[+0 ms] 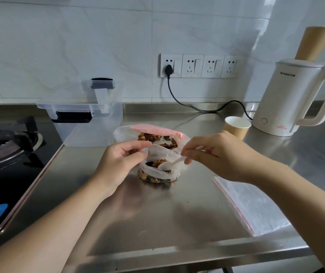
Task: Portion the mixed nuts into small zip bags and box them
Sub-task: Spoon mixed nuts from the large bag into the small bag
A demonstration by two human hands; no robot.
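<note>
**Spooning nuts into a small bag, box still waiting**

The steel counter (177, 223) carries everything here. At the back left, next to the gas hob (5, 142), stands the clear storage box (90, 127), its lid tipped up against the wall; I can see no bags in it. A white kettle (287, 99) and a paper cup (236, 127) sit at the back right, well apart from the work.

In the middle lies the big bag of mixed nuts (157, 137), open, with a pink strip along its mouth. Just in front of it, touching it, is the small zip bag (157, 174), standing on the counter and already partly filled. Spare zip bags (256, 209) lie flat near the right forearm.

The left hand (118, 160) pinches the small bag's rim between thumb and fingers, keeping the mouth open. The right hand (216, 154) has its fingers curled round the handle of a white plastic spoon (169, 163), whose bowl rests inside the small bag's mouth.

So the step in hand looks like filling, 1 portion under way. Next, I reckon, the spoon must come clear, the rim be pressed shut along its seal without spilling, and the bag carried to the box.
</note>
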